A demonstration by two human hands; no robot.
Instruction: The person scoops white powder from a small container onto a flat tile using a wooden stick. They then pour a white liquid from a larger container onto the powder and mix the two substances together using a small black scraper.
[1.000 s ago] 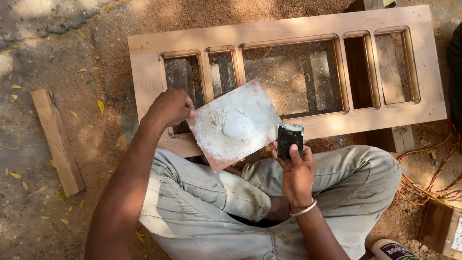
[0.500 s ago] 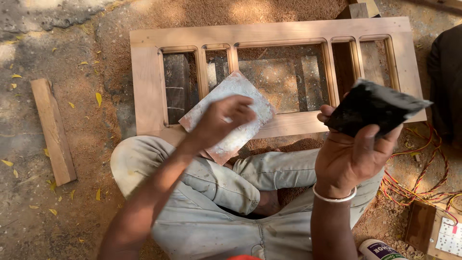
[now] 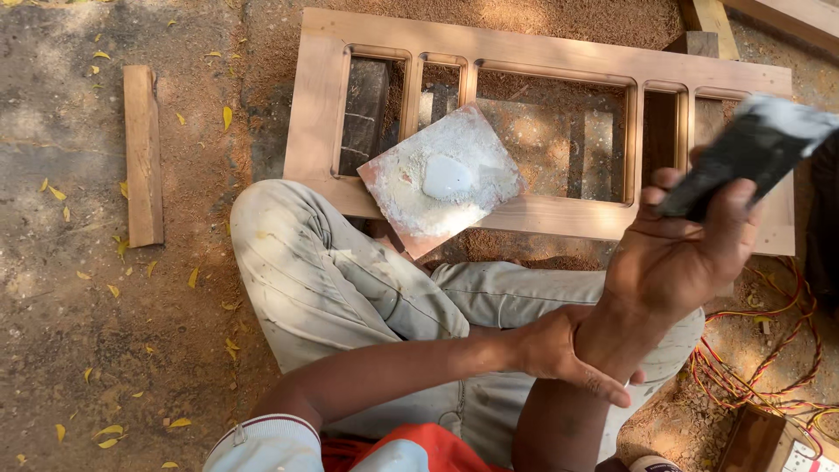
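1. I judge I am between strokes of filling the wooden frame (image 3: 559, 214): my right hand (image 3: 677, 258) is raised, closed around a dark flat scraper (image 3: 743, 157) whose upper edge looks smeared pale.
2. My left hand (image 3: 559, 354) holds nothing of the work; its fingers wrap my own right wrist, just below the raised hand.
3. The square board (image 3: 441, 179) with the white lump of putty (image 3: 446, 175) lies tilted on the near rail of the frame, touching it, just beyond my knee.
4. The frame lies flat on the sawdust-covered ground (image 3: 105, 332); a loose wooden strip (image 3: 144, 157) lies well apart on the left.
5. The next move, as I see it, calls for freeing the wrist and bringing the scraper down flat to the putty or the wood.
6. My right forearm stands nearly upright, palm toward me; my left arm crosses my lap.
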